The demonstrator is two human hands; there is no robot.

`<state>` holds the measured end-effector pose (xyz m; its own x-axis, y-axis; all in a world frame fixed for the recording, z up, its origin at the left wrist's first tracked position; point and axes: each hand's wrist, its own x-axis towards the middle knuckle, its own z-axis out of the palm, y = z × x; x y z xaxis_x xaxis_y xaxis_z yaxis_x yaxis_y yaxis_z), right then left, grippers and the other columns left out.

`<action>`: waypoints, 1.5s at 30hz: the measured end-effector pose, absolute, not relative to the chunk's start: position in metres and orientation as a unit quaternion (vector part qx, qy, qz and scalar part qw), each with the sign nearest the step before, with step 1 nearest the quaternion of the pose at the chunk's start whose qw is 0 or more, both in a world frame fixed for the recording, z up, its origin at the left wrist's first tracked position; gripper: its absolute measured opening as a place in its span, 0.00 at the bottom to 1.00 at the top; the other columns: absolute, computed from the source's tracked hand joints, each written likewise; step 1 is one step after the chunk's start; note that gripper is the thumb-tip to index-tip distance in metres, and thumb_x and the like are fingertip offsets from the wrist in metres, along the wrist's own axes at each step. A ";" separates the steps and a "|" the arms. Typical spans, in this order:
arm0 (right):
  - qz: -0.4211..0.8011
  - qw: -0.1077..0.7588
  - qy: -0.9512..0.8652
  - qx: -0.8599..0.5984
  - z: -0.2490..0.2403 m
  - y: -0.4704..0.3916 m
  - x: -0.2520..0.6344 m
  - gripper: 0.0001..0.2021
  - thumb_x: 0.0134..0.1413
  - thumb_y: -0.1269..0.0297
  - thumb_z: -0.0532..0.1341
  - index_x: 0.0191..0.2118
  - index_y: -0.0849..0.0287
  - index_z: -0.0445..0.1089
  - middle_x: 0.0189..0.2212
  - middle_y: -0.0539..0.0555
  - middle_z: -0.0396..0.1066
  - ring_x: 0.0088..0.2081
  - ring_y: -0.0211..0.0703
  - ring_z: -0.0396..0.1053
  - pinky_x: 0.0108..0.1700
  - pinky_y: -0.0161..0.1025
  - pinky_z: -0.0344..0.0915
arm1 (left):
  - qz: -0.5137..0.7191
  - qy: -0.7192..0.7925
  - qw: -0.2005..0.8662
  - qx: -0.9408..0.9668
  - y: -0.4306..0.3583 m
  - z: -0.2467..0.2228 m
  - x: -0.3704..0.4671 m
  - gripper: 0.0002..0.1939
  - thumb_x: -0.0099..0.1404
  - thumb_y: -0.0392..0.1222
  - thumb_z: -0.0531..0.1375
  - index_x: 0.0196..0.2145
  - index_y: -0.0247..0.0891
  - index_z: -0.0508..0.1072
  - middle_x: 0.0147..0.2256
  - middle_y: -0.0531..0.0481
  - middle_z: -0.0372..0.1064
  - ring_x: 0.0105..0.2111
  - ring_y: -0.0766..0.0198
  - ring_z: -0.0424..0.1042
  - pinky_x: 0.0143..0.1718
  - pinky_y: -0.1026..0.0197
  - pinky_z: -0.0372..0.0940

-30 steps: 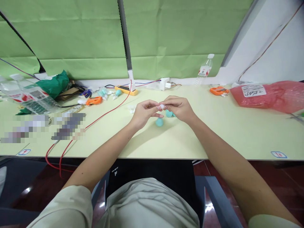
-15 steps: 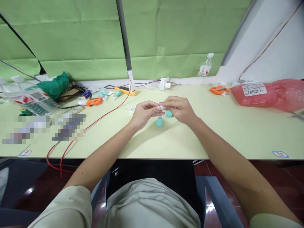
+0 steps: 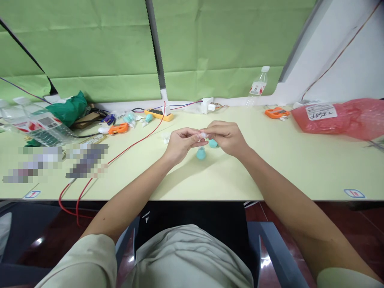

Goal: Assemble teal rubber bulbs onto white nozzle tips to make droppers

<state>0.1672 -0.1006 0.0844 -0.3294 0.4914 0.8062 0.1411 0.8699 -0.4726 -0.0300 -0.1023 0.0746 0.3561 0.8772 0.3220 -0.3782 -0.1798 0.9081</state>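
Note:
Both hands meet above the table, fingertips together on a small white piece whose exact kind is too small to make out. My left hand pinches it from the left, and my right hand grips it from the right with thumb and fingers. Just below the fingers, a small teal cone-shaped piece with a pale top stands on the table. A second teal piece lies behind it, partly covered by my right hand. Small white bits lie beside my left hand.
Along the back are a yellow multimeter, a white adapter and a clear bottle. Orange tools lie left and right. A red plastic bag sits far right, bottles far left. A red cable crosses the table.
The hands stay in nearly the same place, still pinching the white piece, with only slight finger movement. The objects on the table have not visibly moved.

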 end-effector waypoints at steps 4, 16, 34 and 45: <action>0.304 0.538 -0.759 -0.204 0.086 -0.099 0.165 0.09 0.58 0.56 0.70 0.42 0.51 0.84 0.32 0.53 0.74 0.28 0.37 0.68 0.29 0.39 0.67 | 0.515 0.227 0.602 0.567 -0.101 0.078 -0.032 0.23 0.49 0.54 0.77 0.31 0.33 0.77 0.32 0.48 0.77 0.34 0.63 0.78 0.48 0.47 0.78; 0.368 0.547 -0.720 -0.216 0.085 -0.098 0.165 0.14 0.52 0.52 0.73 0.39 0.54 0.83 0.31 0.53 0.73 0.26 0.36 0.65 0.27 0.39 0.63 | 0.535 0.236 0.546 0.600 -0.108 0.081 -0.030 0.22 0.53 0.55 0.75 0.33 0.34 0.78 0.35 0.46 0.78 0.37 0.58 0.80 0.49 0.45 0.77; 0.305 0.578 -0.716 -0.245 0.081 -0.096 0.162 0.11 0.53 0.54 0.73 0.38 0.54 0.84 0.31 0.54 0.75 0.29 0.38 0.67 0.28 0.38 0.63 | 0.592 0.226 0.399 0.663 -0.114 0.079 -0.029 0.13 0.59 0.51 0.71 0.34 0.39 0.81 0.40 0.46 0.72 0.43 0.59 0.75 0.45 0.50 0.79; 0.301 0.576 -0.721 -0.242 0.080 -0.098 0.160 0.12 0.54 0.52 0.72 0.38 0.53 0.84 0.32 0.54 0.76 0.29 0.39 0.68 0.28 0.39 0.65 | 0.612 0.237 0.365 0.661 -0.113 0.074 -0.025 0.14 0.61 0.54 0.70 0.34 0.41 0.79 0.40 0.46 0.69 0.44 0.58 0.72 0.44 0.53 0.77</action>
